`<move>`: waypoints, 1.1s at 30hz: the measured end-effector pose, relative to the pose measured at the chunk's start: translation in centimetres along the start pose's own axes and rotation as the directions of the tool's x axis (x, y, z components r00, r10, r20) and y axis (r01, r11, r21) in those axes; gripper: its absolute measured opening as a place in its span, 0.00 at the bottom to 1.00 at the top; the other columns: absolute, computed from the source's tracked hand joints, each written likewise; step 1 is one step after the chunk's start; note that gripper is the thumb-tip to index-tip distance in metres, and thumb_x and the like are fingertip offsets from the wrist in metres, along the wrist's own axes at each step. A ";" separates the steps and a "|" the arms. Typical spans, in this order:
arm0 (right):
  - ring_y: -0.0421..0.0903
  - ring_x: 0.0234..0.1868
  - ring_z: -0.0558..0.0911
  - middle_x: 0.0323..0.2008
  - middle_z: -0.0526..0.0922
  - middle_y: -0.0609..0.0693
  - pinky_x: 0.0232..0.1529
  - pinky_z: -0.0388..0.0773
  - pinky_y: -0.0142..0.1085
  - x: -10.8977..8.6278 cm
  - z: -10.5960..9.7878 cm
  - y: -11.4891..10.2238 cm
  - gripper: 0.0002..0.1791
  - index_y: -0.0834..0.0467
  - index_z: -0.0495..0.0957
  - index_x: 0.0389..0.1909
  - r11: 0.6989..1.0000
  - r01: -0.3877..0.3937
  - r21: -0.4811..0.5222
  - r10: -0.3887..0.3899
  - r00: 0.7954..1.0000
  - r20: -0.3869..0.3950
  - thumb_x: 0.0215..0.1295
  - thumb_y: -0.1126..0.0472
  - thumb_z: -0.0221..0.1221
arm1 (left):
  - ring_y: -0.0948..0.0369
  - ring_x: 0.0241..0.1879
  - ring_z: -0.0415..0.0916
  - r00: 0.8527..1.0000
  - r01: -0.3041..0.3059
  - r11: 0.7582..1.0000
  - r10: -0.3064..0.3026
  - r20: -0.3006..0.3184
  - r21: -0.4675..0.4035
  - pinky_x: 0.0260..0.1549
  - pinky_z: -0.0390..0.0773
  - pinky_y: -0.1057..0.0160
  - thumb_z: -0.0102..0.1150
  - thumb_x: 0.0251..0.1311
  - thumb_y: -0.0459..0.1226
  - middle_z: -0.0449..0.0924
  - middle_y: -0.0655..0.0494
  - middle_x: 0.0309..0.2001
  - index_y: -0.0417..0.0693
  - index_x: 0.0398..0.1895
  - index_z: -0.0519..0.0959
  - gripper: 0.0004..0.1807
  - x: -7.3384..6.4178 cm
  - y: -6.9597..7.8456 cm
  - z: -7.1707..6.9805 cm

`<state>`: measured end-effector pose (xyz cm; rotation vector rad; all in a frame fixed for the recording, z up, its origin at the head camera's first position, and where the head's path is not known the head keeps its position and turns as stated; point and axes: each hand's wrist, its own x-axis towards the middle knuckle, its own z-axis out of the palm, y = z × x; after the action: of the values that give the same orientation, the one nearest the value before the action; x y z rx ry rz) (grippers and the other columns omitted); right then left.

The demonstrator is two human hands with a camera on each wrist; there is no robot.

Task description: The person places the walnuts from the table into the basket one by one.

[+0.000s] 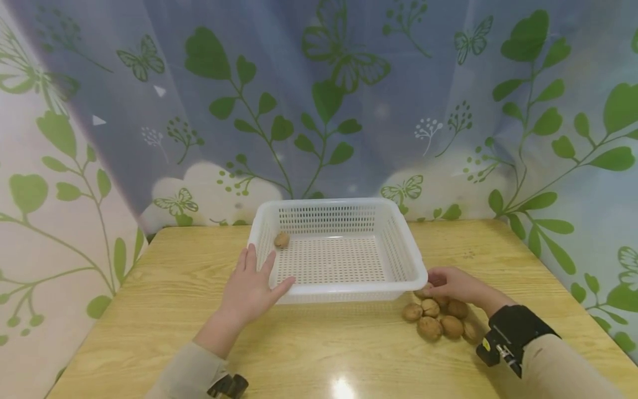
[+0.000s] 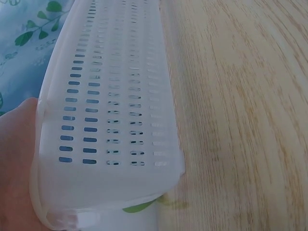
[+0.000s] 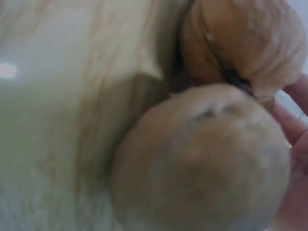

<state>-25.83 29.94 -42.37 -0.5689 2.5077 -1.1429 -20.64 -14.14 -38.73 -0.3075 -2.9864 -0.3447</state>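
A white plastic basket (image 1: 339, 287) with slotted walls stands on the table, and one walnut (image 1: 282, 240) lies inside at its left. My left hand (image 1: 251, 293) rests on the basket's front left corner, fingers straight and spread over the rim. The left wrist view shows the basket's slotted side wall (image 2: 106, 183) with part of that hand at its edge. By the front right corner, my right hand (image 1: 456, 285) reaches over a cluster of walnuts (image 1: 430, 328), its thumb and fingers pinching one walnut (image 1: 423, 290). Two walnuts, one a close walnut (image 3: 202, 159), fill the right wrist view.
The wooden table (image 1: 319, 354) extends in front of the basket and to both sides. A curtain (image 1: 319, 111) printed with leaves and butterflies hangs behind the table's back edge and along both sides. A black strap device (image 1: 518, 338) sits on the right wrist.
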 end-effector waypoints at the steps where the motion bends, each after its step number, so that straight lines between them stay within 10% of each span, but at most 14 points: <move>1: 0.61 0.52 0.75 0.49 0.78 0.64 0.52 0.70 0.55 0.0 0.0 0.0 0.22 0.69 0.74 0.51 1.000 0.001 -0.005 -0.001 1.000 -0.007 0.61 0.58 0.62 | 0.36 0.68 0.39 1.000 -0.001 1.000 0.001 -0.004 0.000 0.58 0.58 0.39 0.33 0.58 0.70 0.40 0.27 0.69 0.43 0.70 0.58 0.49 0.0 0.0 0.0; 33: 0.64 0.58 0.69 0.57 0.71 0.67 0.53 0.68 0.57 -3.3 -3.3 -3.7 0.32 0.68 0.65 0.62 0.995 -0.101 0.001 0.097 0.955 -0.281 0.66 0.48 0.55 | 0.37 0.68 0.38 1.000 0.001 1.000 -0.001 -0.004 -0.019 0.59 0.57 0.39 0.32 0.58 0.70 0.39 0.27 0.69 0.43 0.70 0.58 0.49 0.0 -0.1 0.1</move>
<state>-23.61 31.47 -37.01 -0.2953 2.7470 -1.2465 -20.68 -14.18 -38.87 -0.3074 -2.9811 -0.3734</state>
